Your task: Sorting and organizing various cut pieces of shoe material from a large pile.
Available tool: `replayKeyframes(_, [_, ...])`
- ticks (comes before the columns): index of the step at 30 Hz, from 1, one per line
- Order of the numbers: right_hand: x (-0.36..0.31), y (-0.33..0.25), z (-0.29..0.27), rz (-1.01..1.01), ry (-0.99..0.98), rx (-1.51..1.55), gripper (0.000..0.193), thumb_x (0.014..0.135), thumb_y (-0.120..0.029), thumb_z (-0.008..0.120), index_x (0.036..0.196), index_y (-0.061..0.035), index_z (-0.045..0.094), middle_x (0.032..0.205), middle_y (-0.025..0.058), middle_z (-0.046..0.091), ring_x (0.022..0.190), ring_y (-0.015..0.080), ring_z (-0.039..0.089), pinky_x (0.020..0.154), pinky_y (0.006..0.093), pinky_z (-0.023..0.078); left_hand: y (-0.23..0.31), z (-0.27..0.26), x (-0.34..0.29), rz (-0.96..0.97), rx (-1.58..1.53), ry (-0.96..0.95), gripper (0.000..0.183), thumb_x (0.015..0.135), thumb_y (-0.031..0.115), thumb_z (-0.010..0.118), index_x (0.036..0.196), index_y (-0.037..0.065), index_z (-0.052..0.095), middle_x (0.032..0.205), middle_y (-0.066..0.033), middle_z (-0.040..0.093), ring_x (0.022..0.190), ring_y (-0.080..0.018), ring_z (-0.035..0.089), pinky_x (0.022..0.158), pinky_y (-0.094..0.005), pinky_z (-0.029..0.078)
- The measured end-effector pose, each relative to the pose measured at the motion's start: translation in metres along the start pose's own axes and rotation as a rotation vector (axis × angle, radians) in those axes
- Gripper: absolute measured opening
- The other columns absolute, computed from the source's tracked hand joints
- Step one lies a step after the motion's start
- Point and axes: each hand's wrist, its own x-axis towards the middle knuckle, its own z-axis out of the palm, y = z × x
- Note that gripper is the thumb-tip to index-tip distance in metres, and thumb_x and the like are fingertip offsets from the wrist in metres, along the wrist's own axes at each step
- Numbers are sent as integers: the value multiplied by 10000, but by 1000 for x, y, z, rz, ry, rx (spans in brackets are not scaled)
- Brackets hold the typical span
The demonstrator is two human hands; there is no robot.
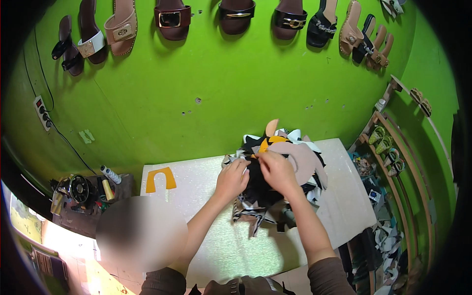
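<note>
A heaped pile of leather-like scraps [305,162] in black, white, beige and yellow lies on the pale table. My right hand [279,173] is over its middle, fingers pinched at a narrow yellow scrap [264,146]. At the pile's left edge, my left hand [233,179] has its fingers curled in against the black pieces; what they hold, if anything, is hidden. Black-and-white striped strips [253,219] hang out at the near side of the heap. Apart from it, on the table's far left, lies a flat yellow arch-shaped cut piece [161,180].
The table [211,255] stands against a green wall with sandals [173,19] mounted above. To the left is a sewing machine [78,189] with a thread cone [110,174]. A wooden rack [393,182] with shoes and more scraps [388,241] flank the right.
</note>
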Motion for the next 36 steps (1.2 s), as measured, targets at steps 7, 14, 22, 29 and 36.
replayKeyframes(7, [36, 83, -9, 3, -152, -174, 245, 780, -169, 575, 983, -38, 619, 874, 139, 640, 894, 300, 592, 858, 461, 404, 4, 45, 46, -115, 67, -8, 267, 796, 149, 571, 1039, 38, 585, 1021, -128, 588, 969, -314, 553, 839, -400, 440])
replayKeyframes(14, [56, 94, 33, 164, -526, -325, 528, 740, -332, 646, 1172, -61, 509, 995, 152, 635, 988, 330, 585, 910, 493, 381, 15, 58, 23, -295, 446, -141, 275, 802, 270, 575, 1008, 104, 651, 1006, -75, 613, 948, -276, 513, 794, -412, 337])
replayKeyframes(22, [67, 99, 33, 94, -653, 44, 464, 672, -136, 670, 1123, -98, 569, 1038, 144, 631, 970, 307, 596, 805, 401, 474, 28, 54, 0, -292, 312, -98, 237, 801, 235, 577, 1000, 130, 650, 948, -51, 605, 935, -255, 518, 804, -401, 333])
replayKeyframes(29, [83, 92, -23, 211, -263, 822, 507, 744, -88, 710, 1189, -8, 482, 950, 103, 633, 884, 140, 603, 743, 252, 479, 34, 32, 17, -298, 100, 33, 236, 819, 196, 566, 1010, 70, 622, 1013, -101, 586, 977, -295, 534, 866, -393, 378])
replayKeyframes(36, [87, 91, -71, 270, -50, 1196, 279, 811, -48, 656, 1065, -17, 544, 884, 41, 611, 763, 73, 576, 675, 194, 477, 40, 29, 35, -307, -231, 264, 243, 852, 176, 554, 1044, 31, 591, 999, -155, 559, 947, -349, 539, 852, -394, 425])
